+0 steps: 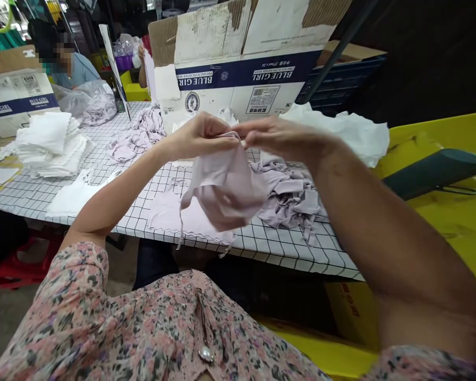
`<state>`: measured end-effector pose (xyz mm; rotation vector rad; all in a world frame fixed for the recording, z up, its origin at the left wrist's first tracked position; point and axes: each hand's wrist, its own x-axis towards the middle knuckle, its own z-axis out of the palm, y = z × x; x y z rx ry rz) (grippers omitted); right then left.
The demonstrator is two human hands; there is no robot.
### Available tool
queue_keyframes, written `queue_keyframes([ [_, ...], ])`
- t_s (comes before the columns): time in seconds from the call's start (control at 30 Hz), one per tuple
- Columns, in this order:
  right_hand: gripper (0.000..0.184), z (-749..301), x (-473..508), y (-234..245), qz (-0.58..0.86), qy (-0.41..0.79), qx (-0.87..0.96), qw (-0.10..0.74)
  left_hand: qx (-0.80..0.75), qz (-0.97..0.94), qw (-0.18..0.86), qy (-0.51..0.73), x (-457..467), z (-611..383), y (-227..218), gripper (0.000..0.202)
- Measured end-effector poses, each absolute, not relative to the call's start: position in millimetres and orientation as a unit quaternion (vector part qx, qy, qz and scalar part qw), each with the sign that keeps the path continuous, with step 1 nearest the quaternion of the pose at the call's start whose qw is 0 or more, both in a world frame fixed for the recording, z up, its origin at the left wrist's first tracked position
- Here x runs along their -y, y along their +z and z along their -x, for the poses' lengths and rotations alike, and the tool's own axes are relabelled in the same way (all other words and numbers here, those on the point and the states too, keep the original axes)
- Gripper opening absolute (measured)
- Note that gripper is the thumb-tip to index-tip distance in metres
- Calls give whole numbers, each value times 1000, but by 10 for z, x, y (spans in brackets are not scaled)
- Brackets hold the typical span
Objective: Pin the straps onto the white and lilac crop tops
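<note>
Over the table's front, my left hand (200,138) pinches the upper edge of a pale lilac strappy garment (232,185), fingers closed on the cloth. My right hand (280,136) meets it from the other side, its fingers closed at the same edge; the exact grip of its fingertips is partly hidden. The garment hangs below both hands, smeared by motion, with a thin strap dangling at its left. Beneath it lies a flat lilac garment (164,211) with a wavy hem. A loose heap of lilac garments (289,193) is right of the held one.
Behind my hands stands a large carton (238,98). White cloth (345,135) lies at right, beside a yellow bin (444,132). A white stack (49,143), a white garment (77,193) and more lilac cloth (137,137) lie left on the checked table (130,209). A person (81,69) sits across.
</note>
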<state>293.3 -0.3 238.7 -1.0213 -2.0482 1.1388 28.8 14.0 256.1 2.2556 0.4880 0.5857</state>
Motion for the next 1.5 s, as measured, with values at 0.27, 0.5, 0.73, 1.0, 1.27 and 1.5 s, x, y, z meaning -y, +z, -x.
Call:
queue_keyframes([
  [0.27, 43, -2933, 131, 2549, 389, 405, 748, 354, -262, -877, 366, 167, -210, 19, 2580, 27],
  [0.5, 47, -2229, 75, 2190, 309, 519, 735, 307, -288, -847, 353, 272, -191, -72, 2563, 28],
  [0.73, 40, -2655, 52, 2482, 344, 487, 743, 305, -277, -825, 432, 237, -298, 413, 2468, 42],
  [1.0, 46, -2422, 150, 2570, 348, 467, 764, 278, -245, -865, 434, 55, -256, 324, 2557, 47],
  [1.27, 41, -2913, 376, 2782, 393, 450, 749, 286, -245, -822, 501, 111, -50, 630, 2367, 47],
  [1.5, 55, -2747, 564, 2755, 455, 401, 727, 322, -193, -820, 536, 64, 85, 540, 2439, 50],
])
